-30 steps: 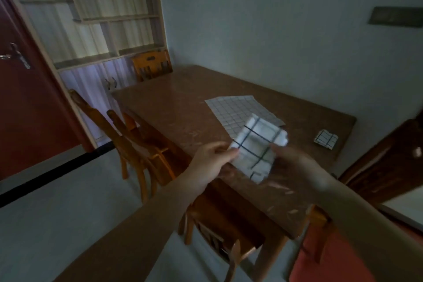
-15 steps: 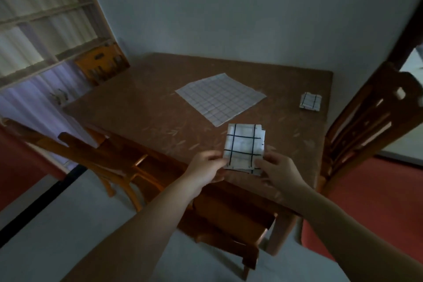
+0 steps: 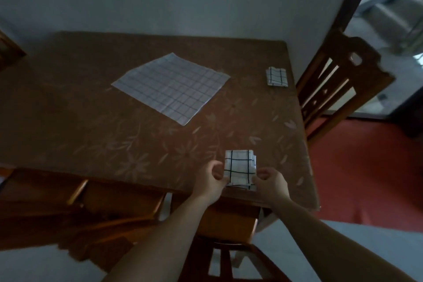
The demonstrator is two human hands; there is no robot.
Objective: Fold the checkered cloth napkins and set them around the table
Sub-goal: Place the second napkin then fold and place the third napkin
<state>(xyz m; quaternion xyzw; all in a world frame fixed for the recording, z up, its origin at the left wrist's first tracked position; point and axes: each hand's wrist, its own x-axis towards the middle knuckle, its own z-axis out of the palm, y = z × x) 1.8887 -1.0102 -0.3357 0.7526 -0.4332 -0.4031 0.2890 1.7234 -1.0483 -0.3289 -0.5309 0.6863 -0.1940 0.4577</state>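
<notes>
Leaf-patterned table (image 3: 114,139), square folded napkin (image 3: 239,167).

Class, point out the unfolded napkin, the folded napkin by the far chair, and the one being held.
Unfolded napkin (image 3: 171,86), head view, centre.
Far folded napkin (image 3: 276,76), head view, middle.
Held napkin (image 3: 239,166), head view, upper face.

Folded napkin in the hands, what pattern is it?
The folded napkin is white with a dark grid check, seen in the head view.

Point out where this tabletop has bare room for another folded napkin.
Bare stretches: the table left of the unfolded napkin, and the right edge between the far folded napkin and the held one. Both hands, left and right, crowd the near right edge.
</notes>
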